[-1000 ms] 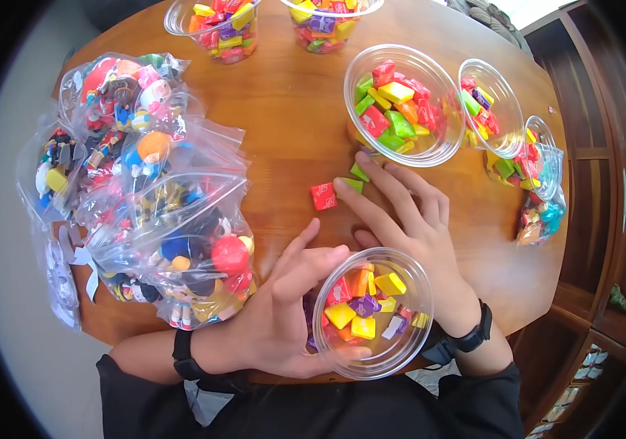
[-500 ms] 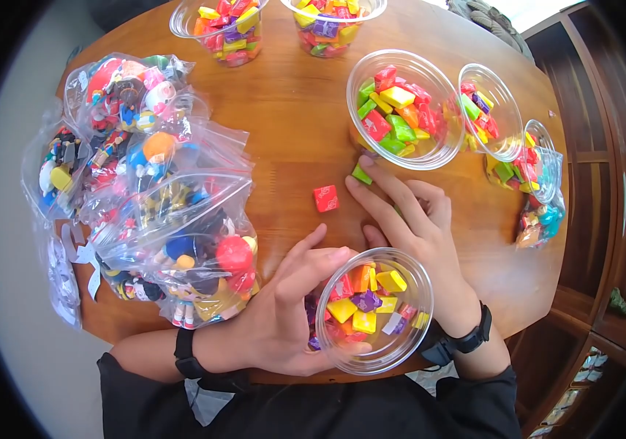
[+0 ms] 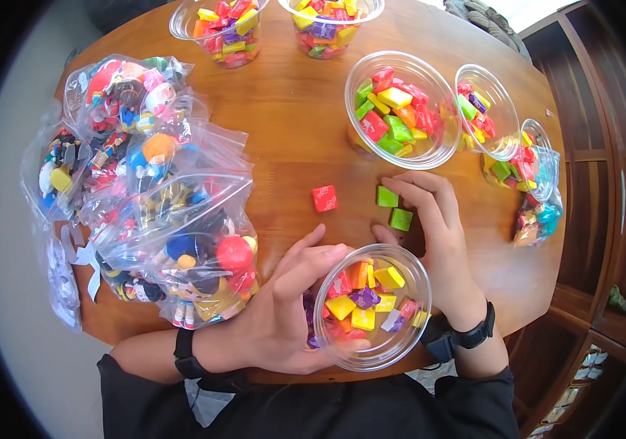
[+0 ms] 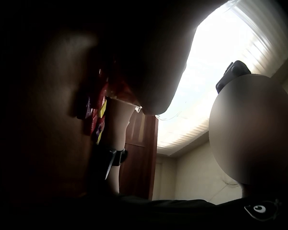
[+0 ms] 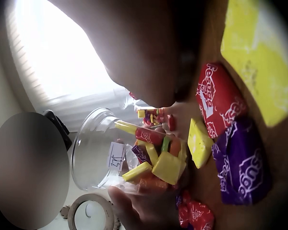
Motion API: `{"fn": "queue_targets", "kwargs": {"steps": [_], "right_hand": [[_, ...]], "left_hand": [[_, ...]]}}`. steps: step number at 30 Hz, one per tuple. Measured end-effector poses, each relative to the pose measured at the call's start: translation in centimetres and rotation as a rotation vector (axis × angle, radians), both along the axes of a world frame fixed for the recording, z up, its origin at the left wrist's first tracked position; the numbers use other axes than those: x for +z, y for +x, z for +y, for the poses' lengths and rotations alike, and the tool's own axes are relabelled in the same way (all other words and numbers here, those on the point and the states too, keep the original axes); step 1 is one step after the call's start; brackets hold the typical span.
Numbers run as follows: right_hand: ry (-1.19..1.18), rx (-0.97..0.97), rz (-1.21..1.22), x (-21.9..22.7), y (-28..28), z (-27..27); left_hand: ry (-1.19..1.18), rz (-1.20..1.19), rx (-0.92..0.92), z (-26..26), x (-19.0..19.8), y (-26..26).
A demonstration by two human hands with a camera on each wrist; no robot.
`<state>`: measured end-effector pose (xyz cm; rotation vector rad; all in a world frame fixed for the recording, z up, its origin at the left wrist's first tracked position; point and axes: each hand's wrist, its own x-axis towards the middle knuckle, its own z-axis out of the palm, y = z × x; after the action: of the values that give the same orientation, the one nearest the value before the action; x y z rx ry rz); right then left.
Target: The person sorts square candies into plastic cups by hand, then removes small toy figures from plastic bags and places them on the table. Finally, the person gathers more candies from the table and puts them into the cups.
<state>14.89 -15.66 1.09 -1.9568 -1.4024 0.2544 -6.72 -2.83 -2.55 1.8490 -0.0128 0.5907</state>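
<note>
My left hand [image 3: 284, 300] holds a clear plastic cup [image 3: 421, 322] partly filled with wrapped candies in yellow, orange, red and purple. On the table ahead of the cup, my right hand [image 3: 437, 241] curves loosely beside two green candies, its fingertips at the upper green candy [image 3: 387, 196]. The lower green candy [image 3: 401, 219] lies between the fingers and thumb. Farther left a red candy [image 3: 324, 198] lies alone. The right wrist view shows a yellow candy [image 5: 259, 57], a red candy [image 5: 218, 98] and a purple candy [image 5: 242, 163] close by on the table.
Clear bags of small figurines [image 3: 159, 197] cover the left side of the wooden table [image 3: 291, 124]. A wide candy cup [image 3: 445, 150] and others line the right side, near another bag of toys [image 3: 536, 219]. Two more candy cups, one a full cup [image 3: 236, 55], stand at the far edge.
My right hand has moved right and nearer, and the two green candies have shifted with it, away from the red one. The left hand keeps its hold on the cup.
</note>
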Motion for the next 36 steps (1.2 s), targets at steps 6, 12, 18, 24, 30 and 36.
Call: {"fn": "queue_targets", "kwargs": {"steps": [6, 12, 18, 24, 30, 36], "right_hand": [[-0.035, -0.043, 0.041, 1.4, 0.4, -1.1], [-0.038, -0.064, 0.016, 0.8, 1.1, -1.8], [0.128, -0.168, 0.048, -0.1, 0.7, -0.6], [0.098, -0.106, -0.047, -0.5, 0.5, 0.8], [0.074, -0.099, -0.059, -0.1, 0.3, 0.6], [0.063, -0.121, -0.009, -0.2, 0.7, -0.7]], "left_hand": [[0.002, 0.001, -0.002, -0.1, 0.0, -0.1], [0.012, 0.007, 0.009, -0.2, 0.1, 0.0], [0.02, 0.053, -0.019, 0.2, 0.7, 0.0], [0.021, -0.005, 0.017, -0.3, 0.2, 0.1], [0.024, 0.002, 0.008, 0.0, 0.4, 0.1], [0.018, 0.012, -0.018, 0.2, 0.4, 0.1]]}}
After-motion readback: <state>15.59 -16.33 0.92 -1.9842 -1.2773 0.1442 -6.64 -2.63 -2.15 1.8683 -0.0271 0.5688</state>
